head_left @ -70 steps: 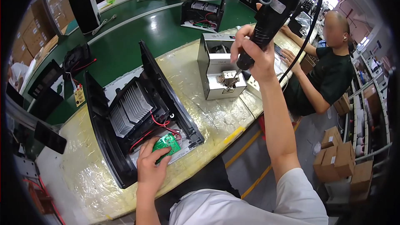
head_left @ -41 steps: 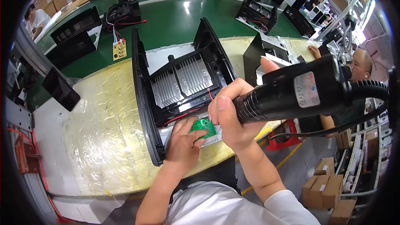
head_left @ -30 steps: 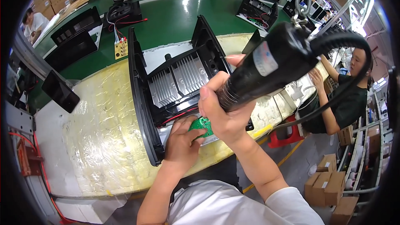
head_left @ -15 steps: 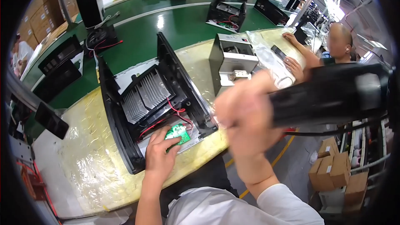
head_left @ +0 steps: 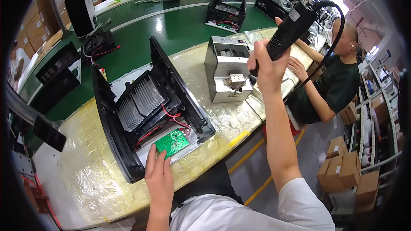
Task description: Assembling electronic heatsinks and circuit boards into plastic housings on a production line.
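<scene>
A green circuit board lies at the near end of an open black housing with red wires running to it. The extended fingers of my left hand touch the board's near left edge, slightly apart. Inside the housing sits a ribbed metal heat sink. My right hand is raised, wrapped round a black corded electric screwdriver whose cord end points up and away. Its lower end is beside a grey box-shaped machine with a metal block on its front; the tip is hard to make out.
A co-worker sits at the right with hands on the bench. Beyond the plastic-covered worktop runs a green conveyor carrying more housings and a fan. A dark phone-like screen stands at left; cardboard boxes lie lower right.
My right hand has swung the screwdriver from sideways to upright, up beside the grey machine. My left hand has slid back to the board's edge, uncovering more of the board.
</scene>
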Tool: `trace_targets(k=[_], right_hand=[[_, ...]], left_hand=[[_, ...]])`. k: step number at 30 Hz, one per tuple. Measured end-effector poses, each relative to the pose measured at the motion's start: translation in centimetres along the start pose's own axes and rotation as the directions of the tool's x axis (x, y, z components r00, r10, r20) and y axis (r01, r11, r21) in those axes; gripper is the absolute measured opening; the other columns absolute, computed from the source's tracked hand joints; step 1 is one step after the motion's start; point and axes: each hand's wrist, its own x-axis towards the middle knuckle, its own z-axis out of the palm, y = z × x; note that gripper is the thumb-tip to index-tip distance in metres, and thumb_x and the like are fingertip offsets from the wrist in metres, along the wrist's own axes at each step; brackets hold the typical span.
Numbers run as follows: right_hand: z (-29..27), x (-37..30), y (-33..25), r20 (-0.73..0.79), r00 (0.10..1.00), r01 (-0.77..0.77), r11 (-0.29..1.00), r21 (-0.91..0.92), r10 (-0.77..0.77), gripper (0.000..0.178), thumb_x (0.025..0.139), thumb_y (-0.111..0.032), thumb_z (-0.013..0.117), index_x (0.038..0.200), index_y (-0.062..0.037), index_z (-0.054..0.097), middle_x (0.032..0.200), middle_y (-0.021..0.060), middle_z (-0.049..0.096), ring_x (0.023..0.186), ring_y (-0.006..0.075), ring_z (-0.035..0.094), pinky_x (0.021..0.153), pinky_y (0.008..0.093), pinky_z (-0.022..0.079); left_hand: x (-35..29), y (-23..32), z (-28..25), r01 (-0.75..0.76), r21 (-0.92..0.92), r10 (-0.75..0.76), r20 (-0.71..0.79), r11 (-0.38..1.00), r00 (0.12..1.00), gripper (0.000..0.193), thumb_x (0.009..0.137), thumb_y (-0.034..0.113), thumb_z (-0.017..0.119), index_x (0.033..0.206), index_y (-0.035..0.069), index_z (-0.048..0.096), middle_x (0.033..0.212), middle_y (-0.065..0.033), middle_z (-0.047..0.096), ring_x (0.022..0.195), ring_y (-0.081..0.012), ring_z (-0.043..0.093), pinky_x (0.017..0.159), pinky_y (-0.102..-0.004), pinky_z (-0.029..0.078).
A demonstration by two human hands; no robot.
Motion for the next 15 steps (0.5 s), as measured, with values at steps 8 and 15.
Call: trace_targets(k=[8,15], right_hand=[[2.7,-2.7,-9.5,0.215,0.957,0.106,0.922,0.373,-0.197,0.031,0.104,-0.019,0.044,0.074,-0.0106,0.039,0.074,-0.0001,0.038,0.049,0.0096,0.037,0.048,0.0271,0.037],[9.5,-7.4,-6.3,0.585,0.808,-0.201,0.966,0.163,0.069,0.027,0.1,-0.016,0.06,0.081,-0.0079,0.042,0.06,0.003,0.048,0.049,0.0115,0.047,0.047,0.0275,0.043]], left_hand=[[0.3,0.8,1.3,-0.145,0.113,0.152,-0.059,0.983,0.987,0.017,0.087,-0.005,0.065,0.104,-0.007,0.069,0.125,-0.0302,0.063,0.117,-0.0424,0.063,0.099,-0.0442,0.054],[-0.1,2.9,3.1,-0.081,0.117,0.081,0.005,0.99,0.997,0.033,0.082,-0.01,0.061,0.114,-0.005,0.063,0.134,-0.0282,0.059,0.128,-0.041,0.056,0.106,-0.0449,0.048]])
